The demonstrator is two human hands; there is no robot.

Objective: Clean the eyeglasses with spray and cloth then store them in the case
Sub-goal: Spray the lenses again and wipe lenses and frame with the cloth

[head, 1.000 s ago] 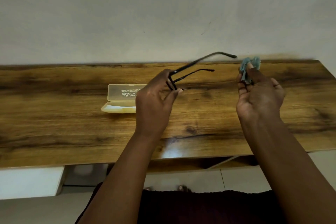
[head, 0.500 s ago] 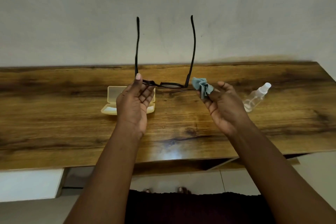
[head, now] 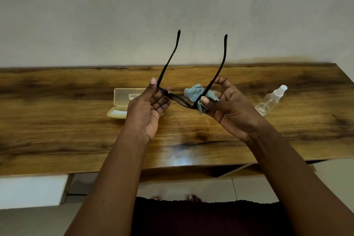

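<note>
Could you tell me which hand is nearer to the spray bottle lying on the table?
Right. The right hand, holding the cloth against the eyeglasses, is just left of the spray bottle; the left hand is farther left, in front of the case.

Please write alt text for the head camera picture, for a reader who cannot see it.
Two hands hold black eyeglasses above a wooden table: the left hand grips one end of the frame, and the right hand presses a blue cloth on the other. An open case lies behind the left hand and a spray bottle lies at right.
</note>
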